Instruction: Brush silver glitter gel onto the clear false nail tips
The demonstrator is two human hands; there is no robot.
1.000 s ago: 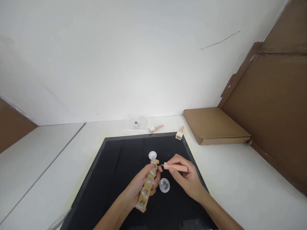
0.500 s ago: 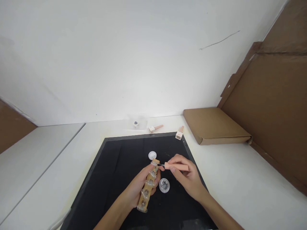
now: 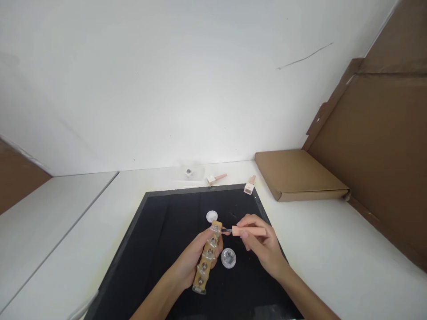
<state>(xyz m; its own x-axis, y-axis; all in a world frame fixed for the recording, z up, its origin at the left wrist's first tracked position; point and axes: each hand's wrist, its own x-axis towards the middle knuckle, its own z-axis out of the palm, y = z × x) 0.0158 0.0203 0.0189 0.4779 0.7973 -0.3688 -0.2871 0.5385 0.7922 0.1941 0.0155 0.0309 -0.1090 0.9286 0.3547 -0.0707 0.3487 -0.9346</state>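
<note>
My left hand (image 3: 190,260) is closed around a yellowish bar (image 3: 207,262) with several clear pieces, like false nail tips, fixed across it. The bar stands at a slant, its far end near a white round lid (image 3: 211,216). Between the thumb and fingers of my right hand (image 3: 262,244) is a nail polish brush (image 3: 248,231) with a peach handle. Its dark bristles point left, at the right side of the bar's far end; whether they touch it I cannot tell. A small round jar (image 3: 228,258) with something silvery inside sits between my hands.
A black mat (image 3: 160,235) lies under my hands on the white table (image 3: 333,235). Behind it are two nail polish bottles (image 3: 211,180) with peach caps and a clear container (image 3: 195,172). A flat cardboard box (image 3: 300,173) rests at the back right, beside upright cardboard (image 3: 376,155).
My right hand has moved slightly right with the brush, drawing its tip away from the bar. The bar has turned a little in my left hand.
</note>
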